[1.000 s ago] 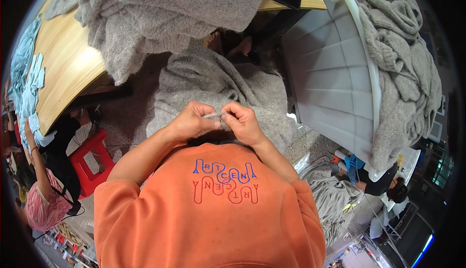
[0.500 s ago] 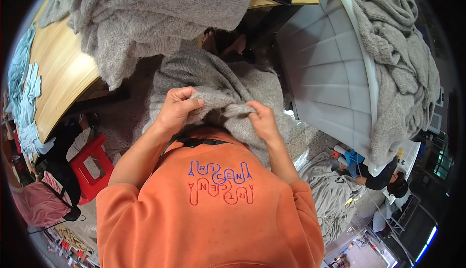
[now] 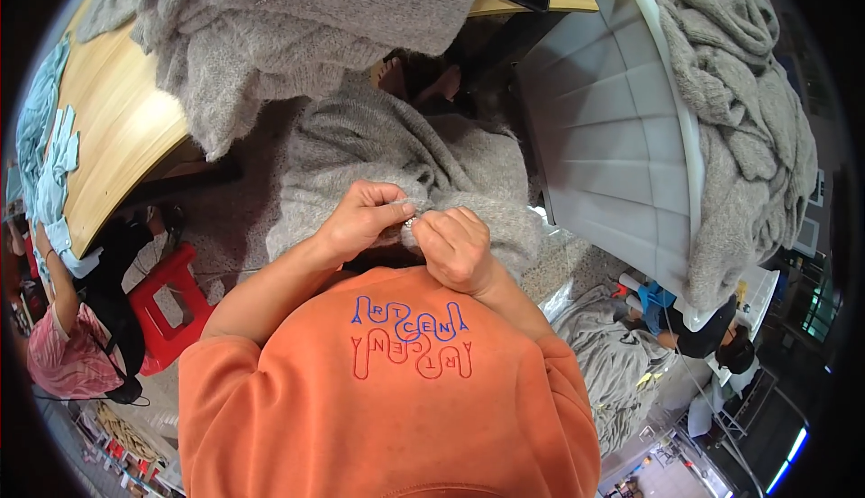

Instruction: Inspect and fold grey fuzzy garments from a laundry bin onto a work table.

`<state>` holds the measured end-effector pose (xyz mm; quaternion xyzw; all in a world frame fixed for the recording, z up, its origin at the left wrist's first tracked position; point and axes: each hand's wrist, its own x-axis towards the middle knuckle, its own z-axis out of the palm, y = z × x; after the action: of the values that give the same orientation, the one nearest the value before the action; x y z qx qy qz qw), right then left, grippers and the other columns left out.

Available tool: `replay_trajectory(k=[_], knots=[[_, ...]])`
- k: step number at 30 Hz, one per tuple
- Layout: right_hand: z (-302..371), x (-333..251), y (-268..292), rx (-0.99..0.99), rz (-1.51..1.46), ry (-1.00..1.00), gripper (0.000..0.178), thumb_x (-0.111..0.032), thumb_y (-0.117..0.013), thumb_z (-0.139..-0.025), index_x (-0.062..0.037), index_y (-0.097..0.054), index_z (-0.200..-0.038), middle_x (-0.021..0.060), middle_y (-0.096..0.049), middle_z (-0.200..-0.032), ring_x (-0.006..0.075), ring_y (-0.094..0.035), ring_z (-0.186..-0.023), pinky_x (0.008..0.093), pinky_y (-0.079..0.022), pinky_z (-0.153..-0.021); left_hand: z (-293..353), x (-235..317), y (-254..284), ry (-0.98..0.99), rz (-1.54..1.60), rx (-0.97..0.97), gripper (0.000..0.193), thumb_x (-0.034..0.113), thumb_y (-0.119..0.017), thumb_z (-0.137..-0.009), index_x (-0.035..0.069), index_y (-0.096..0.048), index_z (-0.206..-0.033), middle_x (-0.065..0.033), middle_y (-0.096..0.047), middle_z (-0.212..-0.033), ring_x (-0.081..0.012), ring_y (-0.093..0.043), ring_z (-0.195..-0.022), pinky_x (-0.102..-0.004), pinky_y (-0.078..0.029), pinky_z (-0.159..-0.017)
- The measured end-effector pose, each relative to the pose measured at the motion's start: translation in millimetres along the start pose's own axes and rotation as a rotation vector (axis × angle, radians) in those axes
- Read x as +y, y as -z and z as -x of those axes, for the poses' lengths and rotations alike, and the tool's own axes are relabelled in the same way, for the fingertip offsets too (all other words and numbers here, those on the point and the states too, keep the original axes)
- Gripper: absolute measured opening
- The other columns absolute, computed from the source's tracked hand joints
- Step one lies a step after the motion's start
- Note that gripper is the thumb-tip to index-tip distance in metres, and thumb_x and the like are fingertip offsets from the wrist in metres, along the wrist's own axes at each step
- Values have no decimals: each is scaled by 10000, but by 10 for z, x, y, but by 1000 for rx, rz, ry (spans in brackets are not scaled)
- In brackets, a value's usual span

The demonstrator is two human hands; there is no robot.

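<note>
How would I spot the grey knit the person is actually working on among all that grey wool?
Start at the wooden table at upper left and drop below its edge to the person's lap. The grey sweater there is the only one pinched by the left hand and right hand; the others lie untouched.

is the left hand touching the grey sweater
Touching. The head view shows the left hand pinching a fold of the grey sweater beside the right hand.

Both hands meet over a grey fuzzy knitted garment on the lap: the left hand and the right hand pinch a small spot between their fingers. A white plastic crate stands at the right.
</note>
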<state>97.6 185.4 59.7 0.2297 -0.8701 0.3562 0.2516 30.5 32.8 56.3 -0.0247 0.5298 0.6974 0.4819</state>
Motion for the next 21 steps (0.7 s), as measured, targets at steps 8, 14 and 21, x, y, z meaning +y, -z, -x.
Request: replay_trajectory(k=[8, 14, 21], knots=[[45, 4, -107, -75, 48, -216, 200, 56, -559, -577, 3, -551, -769, 98, -548, -742, 245, -544, -605, 299, -436, -527, 0, -116, 78, -80, -156, 70, 87, 74, -578, -786, 6, -589, -733, 33, -497, -561, -20, -407, -475, -185, -306, -395], [66, 92, -166, -155, -484, -518, 171, 75, -490, -617, -4, -528, -764, 129, -550, -790, 276, -546, -631, 304, -465, -596, 45, -167, 93, -60, -200, 106, 37, 7, -602, -739, -6, -611, -772, 36, -535, -624, -10, -428, -530, -167, -329, -436], [84, 157, -93, -314, -892, -844, 150, 67, -478, -629, 15, -524, -761, 127, -545, -738, 235, -554, -641, 306, -459, -605, 77, -260, 80, -135, -341, 158, 39, 8, -616, -726, -9, -616, -761, 24, -553, -628, -17, -436, -548, -172, -348, -460]])
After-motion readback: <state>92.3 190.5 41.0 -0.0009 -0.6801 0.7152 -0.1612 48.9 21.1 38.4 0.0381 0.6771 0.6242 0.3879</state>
